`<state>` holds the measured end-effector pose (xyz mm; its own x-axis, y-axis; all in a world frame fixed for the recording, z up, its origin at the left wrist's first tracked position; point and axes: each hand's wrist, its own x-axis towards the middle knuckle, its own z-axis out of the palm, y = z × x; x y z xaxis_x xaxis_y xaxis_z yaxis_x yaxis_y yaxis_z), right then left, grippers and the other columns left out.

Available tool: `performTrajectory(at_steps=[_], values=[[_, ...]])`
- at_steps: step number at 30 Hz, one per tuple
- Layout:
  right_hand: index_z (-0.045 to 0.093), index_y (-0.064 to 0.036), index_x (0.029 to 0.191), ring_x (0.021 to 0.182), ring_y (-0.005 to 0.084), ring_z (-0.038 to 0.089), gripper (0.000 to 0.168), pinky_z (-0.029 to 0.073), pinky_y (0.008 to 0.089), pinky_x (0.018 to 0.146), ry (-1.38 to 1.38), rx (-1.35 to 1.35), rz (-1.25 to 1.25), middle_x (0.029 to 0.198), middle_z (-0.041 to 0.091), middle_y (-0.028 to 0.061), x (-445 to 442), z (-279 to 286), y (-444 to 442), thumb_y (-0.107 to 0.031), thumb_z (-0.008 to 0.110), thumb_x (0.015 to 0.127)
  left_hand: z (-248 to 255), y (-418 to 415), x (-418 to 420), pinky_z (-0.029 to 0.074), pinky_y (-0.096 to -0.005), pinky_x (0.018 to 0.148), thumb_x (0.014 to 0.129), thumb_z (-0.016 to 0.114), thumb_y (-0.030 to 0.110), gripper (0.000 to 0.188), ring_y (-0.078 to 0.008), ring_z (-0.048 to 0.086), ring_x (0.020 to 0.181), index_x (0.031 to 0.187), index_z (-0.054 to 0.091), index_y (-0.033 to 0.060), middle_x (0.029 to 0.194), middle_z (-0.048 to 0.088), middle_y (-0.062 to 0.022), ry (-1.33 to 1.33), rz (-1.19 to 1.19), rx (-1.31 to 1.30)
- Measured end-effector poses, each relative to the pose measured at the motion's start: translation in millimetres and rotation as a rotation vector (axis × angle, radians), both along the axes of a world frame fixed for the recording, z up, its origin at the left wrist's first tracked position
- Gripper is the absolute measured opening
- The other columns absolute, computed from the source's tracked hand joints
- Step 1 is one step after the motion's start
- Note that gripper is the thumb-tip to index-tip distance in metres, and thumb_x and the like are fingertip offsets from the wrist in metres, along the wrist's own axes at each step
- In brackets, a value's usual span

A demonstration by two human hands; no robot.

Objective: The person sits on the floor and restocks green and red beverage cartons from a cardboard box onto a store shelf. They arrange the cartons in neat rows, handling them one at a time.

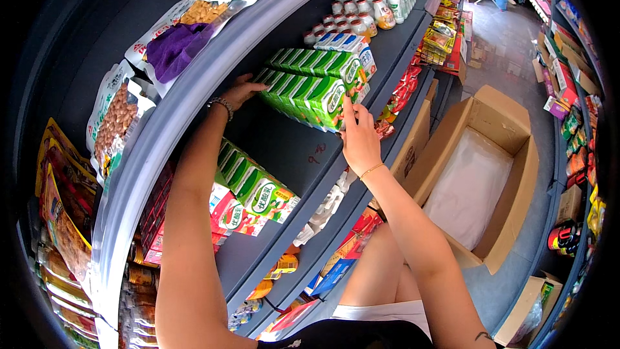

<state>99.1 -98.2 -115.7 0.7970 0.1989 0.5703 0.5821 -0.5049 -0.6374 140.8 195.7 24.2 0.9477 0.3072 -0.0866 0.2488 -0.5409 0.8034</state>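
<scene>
Two rows of green drink cartons [300, 97] stand side by side on a dark store shelf [310, 155]. At the back end of the nearer row is my left hand [242, 92], its fingertips against the cartons. My right hand [361, 133] touches the front carton of that row with its fingers. Another row of green cartons [264, 191] stands nearer to me, beside red and white cartons [235, 213]. Bare shelf with red handwritten marks lies between the green groups. Blue and white cartons [361, 53] stand just beyond.
An open cardboard box [503, 203] with a whitish bottom stands on the floor at the right. Small white bottles [378, 5] fill the shelf's far part. A pale curved shelf edge [193, 72] and bagged nuts [116, 126] are at the left. People sit far down the aisle.
</scene>
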Motion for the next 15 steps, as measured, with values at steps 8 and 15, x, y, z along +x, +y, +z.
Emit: performTrajectory(at_steps=[8,15], values=[[0.026,-0.001,0.137,0.112,0.0394,0.042,0.072,0.036,0.0431,0.096,-0.081,-0.001,-0.022,0.125,0.038,0.0262,-15.3,0.7,17.0,0.005,0.057,0.072,-10.6,17.9,7.8,0.031,-0.0428,0.101,0.040,0.084,0.050,0.113,-0.0409,0.036,0.117,0.131,0.036,0.0027,0.121,0.046,-0.0266,0.067,-0.201,0.953],[0.021,0.010,0.135,0.130,0.0457,0.023,0.060,0.022,0.0532,0.104,-0.003,-0.132,-0.099,0.135,0.024,0.0381,-39.0,-1.8,44.9,-0.008,0.044,0.083,-23.3,29.5,11.5,0.032,-0.0452,0.100,0.037,0.083,0.055,0.117,-0.0415,0.038,0.114,0.130,0.035,0.0028,0.122,0.039,-0.0320,-0.026,-0.136,1.008]])
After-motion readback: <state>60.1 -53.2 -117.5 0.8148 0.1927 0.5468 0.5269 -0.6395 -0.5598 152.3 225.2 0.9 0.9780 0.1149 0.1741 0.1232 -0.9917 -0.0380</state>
